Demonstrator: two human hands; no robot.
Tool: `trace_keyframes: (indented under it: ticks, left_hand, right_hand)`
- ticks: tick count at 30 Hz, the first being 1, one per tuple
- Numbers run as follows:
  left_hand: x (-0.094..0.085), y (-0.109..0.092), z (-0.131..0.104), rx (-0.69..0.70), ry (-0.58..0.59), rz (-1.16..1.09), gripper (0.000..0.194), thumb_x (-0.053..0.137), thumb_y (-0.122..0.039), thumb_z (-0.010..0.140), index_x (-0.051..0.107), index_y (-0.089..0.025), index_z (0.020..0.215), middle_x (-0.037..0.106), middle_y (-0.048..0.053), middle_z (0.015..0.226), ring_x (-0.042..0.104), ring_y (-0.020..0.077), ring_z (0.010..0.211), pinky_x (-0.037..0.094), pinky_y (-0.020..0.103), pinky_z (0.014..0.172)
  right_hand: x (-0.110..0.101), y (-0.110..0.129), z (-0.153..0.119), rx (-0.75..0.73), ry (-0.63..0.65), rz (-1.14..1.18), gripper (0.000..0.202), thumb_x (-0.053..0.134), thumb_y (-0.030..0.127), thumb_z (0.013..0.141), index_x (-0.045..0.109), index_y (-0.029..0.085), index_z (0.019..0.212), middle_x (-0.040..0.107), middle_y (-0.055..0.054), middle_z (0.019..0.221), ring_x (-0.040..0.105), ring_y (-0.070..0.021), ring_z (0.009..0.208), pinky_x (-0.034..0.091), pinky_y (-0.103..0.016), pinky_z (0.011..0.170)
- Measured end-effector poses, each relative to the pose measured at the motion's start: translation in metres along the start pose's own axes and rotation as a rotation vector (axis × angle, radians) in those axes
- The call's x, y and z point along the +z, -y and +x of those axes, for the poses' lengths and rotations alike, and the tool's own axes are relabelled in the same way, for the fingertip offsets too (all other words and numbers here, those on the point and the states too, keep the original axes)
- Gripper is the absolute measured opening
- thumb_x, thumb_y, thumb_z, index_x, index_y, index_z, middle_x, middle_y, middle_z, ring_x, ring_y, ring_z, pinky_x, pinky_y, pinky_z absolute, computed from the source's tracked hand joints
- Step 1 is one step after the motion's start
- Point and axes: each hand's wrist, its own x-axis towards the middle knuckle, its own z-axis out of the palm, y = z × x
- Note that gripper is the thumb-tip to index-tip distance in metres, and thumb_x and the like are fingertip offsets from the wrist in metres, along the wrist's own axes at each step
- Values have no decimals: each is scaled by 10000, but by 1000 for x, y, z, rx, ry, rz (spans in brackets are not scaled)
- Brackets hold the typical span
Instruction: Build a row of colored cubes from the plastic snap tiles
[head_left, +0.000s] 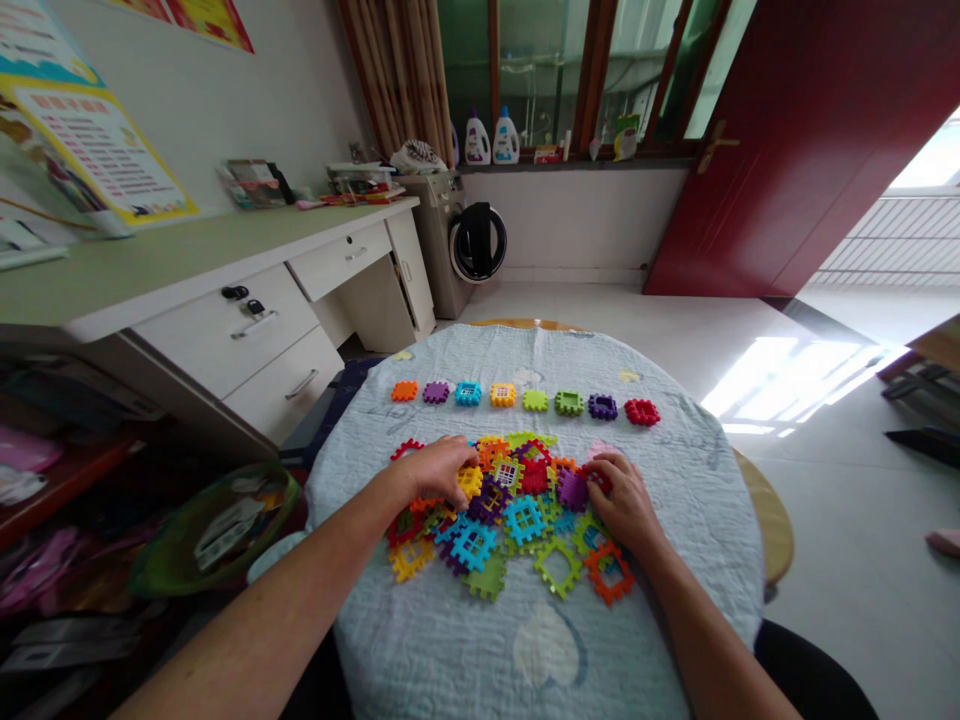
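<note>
A heap of toothed plastic pieces in several colours lies on a round table with a pale blue cloth (420, 650). My left hand (444, 468) is closed on a yellow piece (469, 482) at the heap's left side. At the right side, my right hand (619, 495) has its fingers closed around a red piece (598, 480), partly hidden by them, beside a purple piece (572, 490). Blue pieces (524, 519) and an orange frame (609, 573) lie nearer me. Behind the heap, several pieces stand in a spaced row, from orange (404, 391) at left to red (642, 412) at right.
A white desk (277, 330) with drawers runs along the left wall, a green basket (217, 530) below it. Beyond the table are a washing machine (442, 240) and a windowsill with bottles. A red door (780, 150) is at right, a stool (765, 520) edge beside the table.
</note>
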Motion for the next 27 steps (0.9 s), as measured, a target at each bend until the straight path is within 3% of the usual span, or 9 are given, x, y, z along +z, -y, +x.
trace_keyframes:
  ticks: [8,15,21,27]
  left_hand:
    - [-2,-4,-2,15,-27,46,484,782,-357,530,650,-211,973,585,40,1002,532,240,992,442,305,855]
    - [-33,-8,-4,36,-233,-46,466,743,-348,601,616,-184,1018,594,61,1048,563,231,988,429,313,888]
    - [-61,3,46,-55,-417,30,478,729,-313,628,603,-176,1068,593,74,1093,588,222,979,449,299,870]
    - [-67,1,101,-129,-327,134,497,749,-364,624,620,-177,1066,603,88,1133,605,227,993,461,292,864]
  right_hand:
    - [0,0,0,-6,-3,-3,248,507,236,777,693,218,940,628,-75,1064,548,-244,1032,406,-407,974]
    - [3,-2,0,1,-6,2,246,504,235,792,687,218,955,619,-80,1094,544,-248,1057,404,-412,984]
    - [2,-3,-1,0,-6,8,236,509,222,788,686,233,943,623,-68,1085,548,-246,1060,411,-409,983]
    - [1,0,0,8,-11,16,247,510,195,776,685,241,943,631,-68,1078,554,-247,1042,422,-400,966]
